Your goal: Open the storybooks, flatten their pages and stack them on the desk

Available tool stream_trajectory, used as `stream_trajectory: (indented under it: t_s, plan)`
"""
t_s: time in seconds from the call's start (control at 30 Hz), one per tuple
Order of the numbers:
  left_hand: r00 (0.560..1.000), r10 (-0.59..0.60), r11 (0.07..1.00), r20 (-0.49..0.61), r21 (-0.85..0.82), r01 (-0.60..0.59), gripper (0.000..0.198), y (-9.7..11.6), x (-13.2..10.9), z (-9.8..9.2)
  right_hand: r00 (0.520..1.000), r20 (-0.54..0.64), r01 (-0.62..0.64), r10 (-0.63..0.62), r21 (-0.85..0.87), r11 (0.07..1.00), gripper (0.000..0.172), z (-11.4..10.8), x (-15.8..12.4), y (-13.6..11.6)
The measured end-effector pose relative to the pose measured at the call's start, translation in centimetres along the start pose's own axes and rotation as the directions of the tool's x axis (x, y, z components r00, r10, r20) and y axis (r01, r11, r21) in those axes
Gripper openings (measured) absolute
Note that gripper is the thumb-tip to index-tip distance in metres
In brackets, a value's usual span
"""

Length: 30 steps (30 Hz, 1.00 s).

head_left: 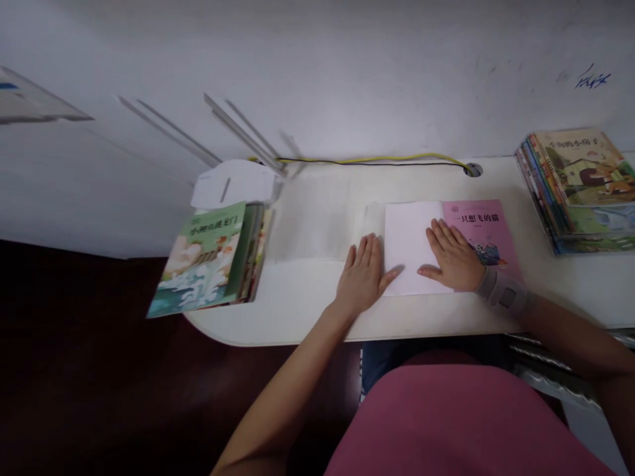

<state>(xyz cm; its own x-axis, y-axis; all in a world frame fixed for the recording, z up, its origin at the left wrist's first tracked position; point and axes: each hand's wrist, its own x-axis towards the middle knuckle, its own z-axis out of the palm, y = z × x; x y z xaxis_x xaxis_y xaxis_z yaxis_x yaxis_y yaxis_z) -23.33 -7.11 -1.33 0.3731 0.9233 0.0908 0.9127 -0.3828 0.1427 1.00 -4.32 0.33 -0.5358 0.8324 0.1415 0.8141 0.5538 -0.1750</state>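
A pink picture book (506,235) lies on the desk in front of me, with a plain white sheet or page (411,231) covering its left part. My right hand (455,256) presses flat across the line where the white meets the pink, fingers stretched out. My left hand (363,274) rests flat at the left edge of the white part, its thumb touching it. Left of the book lies a translucent sheet (312,221), flat on the desk. Whether it joins the book I cannot tell.
A stack of picture books (203,258) overhangs the desk's left end, beside a white box with a slot (233,185). Another book stack (590,178) stands at the right. Yellow and black cables (367,160) run along the wall to a round desk hole (473,170).
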Motion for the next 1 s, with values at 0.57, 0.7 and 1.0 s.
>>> stream_trajectory:
  t_s: [0.57,0.7,1.0]
  plan:
    - [0.932,-0.268,0.813,-0.242,-0.576,0.084,0.074,-1.1,-0.5,1.0,0.978,0.169,0.153,-0.120,-0.194,0.969,0.056,-2.2,2.7,0.9]
    - [0.883,-0.442,0.602,-0.157,-0.782,0.162,0.061,-1.0,-1.8,0.7,0.992,0.102,0.095,-0.076,-0.199,0.975,0.065,-1.2,4.3,3.1]
    - [0.993,-0.097,0.867,-0.072,-0.496,0.049,0.069,2.6,-3.4,-1.1,0.977,0.135,0.187,-0.167,-0.152,0.971,0.081,-0.2,3.2,4.2]
